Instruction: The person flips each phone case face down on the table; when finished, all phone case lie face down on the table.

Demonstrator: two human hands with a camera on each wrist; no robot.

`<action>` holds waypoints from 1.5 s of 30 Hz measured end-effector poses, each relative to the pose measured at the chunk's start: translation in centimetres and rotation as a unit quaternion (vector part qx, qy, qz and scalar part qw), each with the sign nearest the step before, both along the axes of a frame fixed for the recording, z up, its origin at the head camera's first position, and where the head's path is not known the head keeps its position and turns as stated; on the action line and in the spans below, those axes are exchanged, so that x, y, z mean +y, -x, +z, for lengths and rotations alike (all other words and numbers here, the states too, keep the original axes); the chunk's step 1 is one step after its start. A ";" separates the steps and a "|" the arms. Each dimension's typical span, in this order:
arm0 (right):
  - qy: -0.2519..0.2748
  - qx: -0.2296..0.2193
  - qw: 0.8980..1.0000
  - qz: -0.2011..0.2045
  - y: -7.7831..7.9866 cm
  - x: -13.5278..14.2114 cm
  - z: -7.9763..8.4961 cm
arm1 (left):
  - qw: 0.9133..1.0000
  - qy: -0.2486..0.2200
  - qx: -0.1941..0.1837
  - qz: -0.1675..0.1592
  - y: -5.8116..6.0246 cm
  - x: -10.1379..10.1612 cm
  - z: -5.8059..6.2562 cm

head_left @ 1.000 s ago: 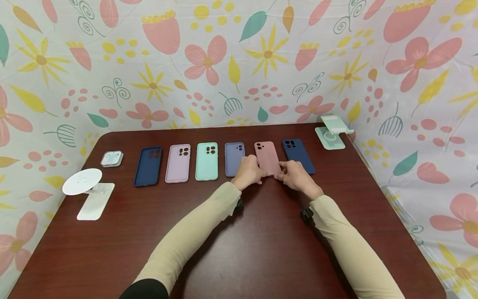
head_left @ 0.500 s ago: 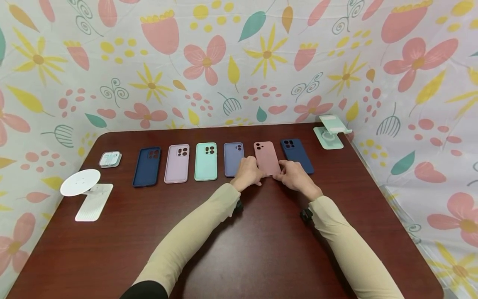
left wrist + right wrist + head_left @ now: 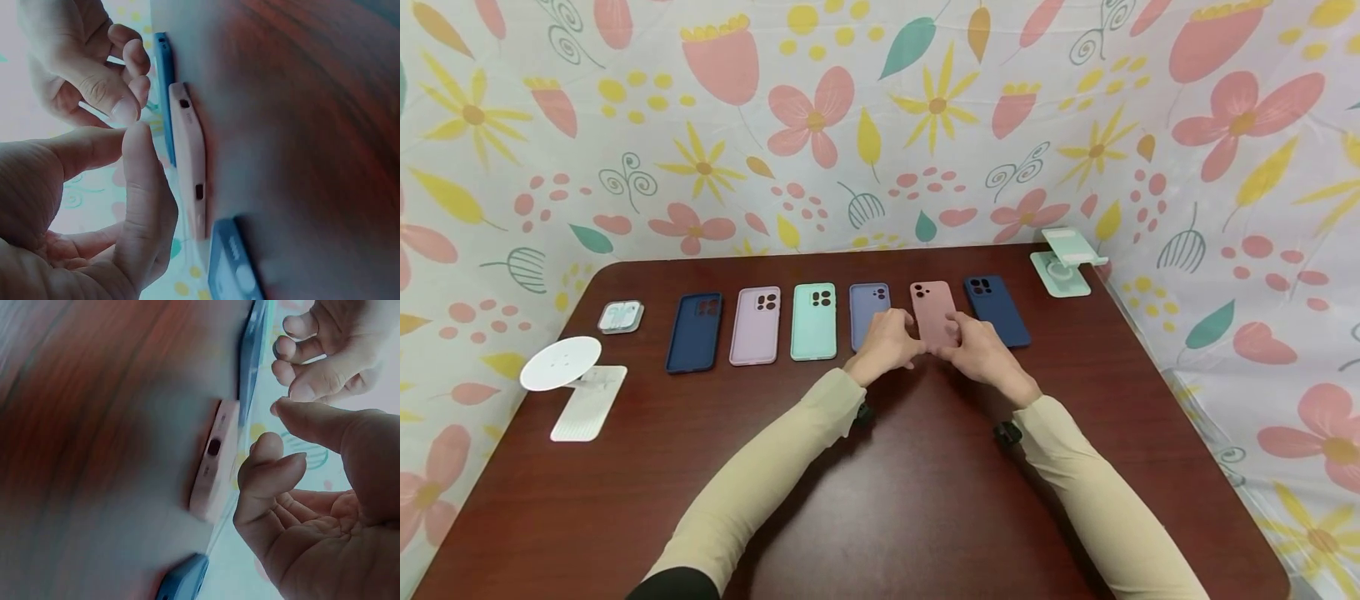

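Note:
A pink phone case (image 3: 931, 307) lies back up on the table, camera holes at its far end. My left hand (image 3: 886, 340) is over its near left corner, loosely bent, with no object in its fingers. Across from it, my right hand (image 3: 979, 348) partly covers the near right side in the head view. Both wrist views show the fingers apart from the pink case (image 3: 190, 150), with the thumbs close together. A periwinkle phone case (image 3: 865, 302) is partly hidden by my left hand. To the right lies a dark blue phone case (image 3: 1000, 310).
Leftward in the row are a mint case (image 3: 813, 329), a lilac case (image 3: 754, 337) and a navy case (image 3: 692, 342). A white stand (image 3: 587, 408) and boxed earphones (image 3: 621, 317) are at far left. A mint stand (image 3: 1060, 275) stands at the back right.
My hands have come off the pink case's near corners and drawn closer together. The left hand has shifted slightly left. The cases keep their places.

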State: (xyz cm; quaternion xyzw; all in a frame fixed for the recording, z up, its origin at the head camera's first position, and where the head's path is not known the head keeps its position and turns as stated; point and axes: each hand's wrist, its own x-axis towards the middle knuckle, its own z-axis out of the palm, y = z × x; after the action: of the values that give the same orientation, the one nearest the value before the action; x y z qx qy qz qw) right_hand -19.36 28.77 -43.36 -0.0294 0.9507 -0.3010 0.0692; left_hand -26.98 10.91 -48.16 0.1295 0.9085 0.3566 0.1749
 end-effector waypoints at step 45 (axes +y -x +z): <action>0.023 -0.110 0.993 0.035 4.8 -7.3 -6.1 | 0.995 0.100 -0.012 -0.018 2.3 -8.2 -1.2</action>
State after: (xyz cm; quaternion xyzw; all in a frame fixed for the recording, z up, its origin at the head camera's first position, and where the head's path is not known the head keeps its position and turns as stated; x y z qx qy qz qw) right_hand -24.20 21.49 -49.50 -0.0313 0.9285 -0.3213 0.1834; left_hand -29.23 2.71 -49.36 0.1231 0.9350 0.2624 0.2042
